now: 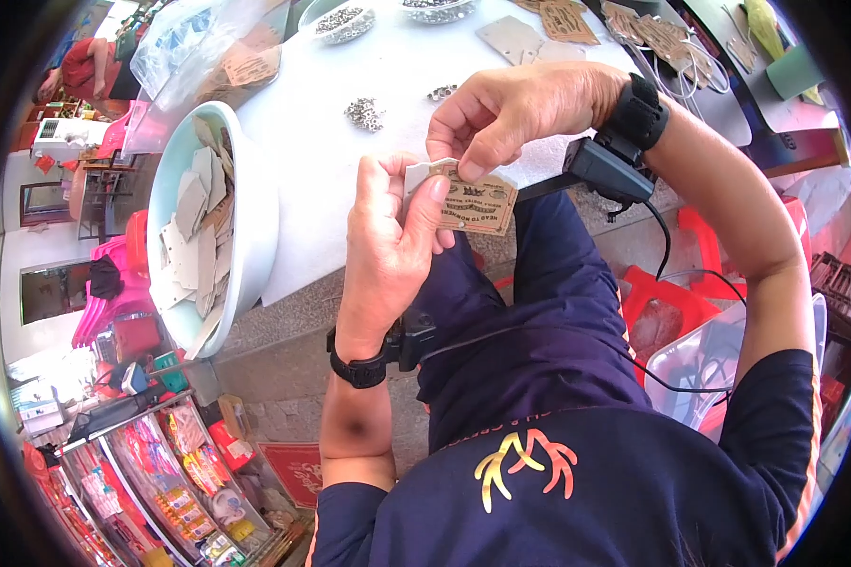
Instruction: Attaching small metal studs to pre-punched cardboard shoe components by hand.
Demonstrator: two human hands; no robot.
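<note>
A brown printed cardboard tag (490, 210), its printing upside down to me, is held up over the near edge of the white table. My left hand (388, 231) is closed on its left side, thumb on the printed face. A pale grey layer shows along the tag's wavy top edge. At that edge my right hand (520, 113) pinches the tag between thumb and fingers; whether a small metal piece is also in the pinch is hidden. Beyond my hands lie a small heap of silvery metal bits (364, 114) and a smaller heap (442, 93), partly behind my right fingers.
Left of my hands, a pale blue basin (263, 203) holds many grey and brown tags. Clear bowls of metal bits (343, 23) stand at the back. Loose tags (567, 21) and strung tags (667, 45) lie farther right. A black cable (669, 248) hangs by my right forearm.
</note>
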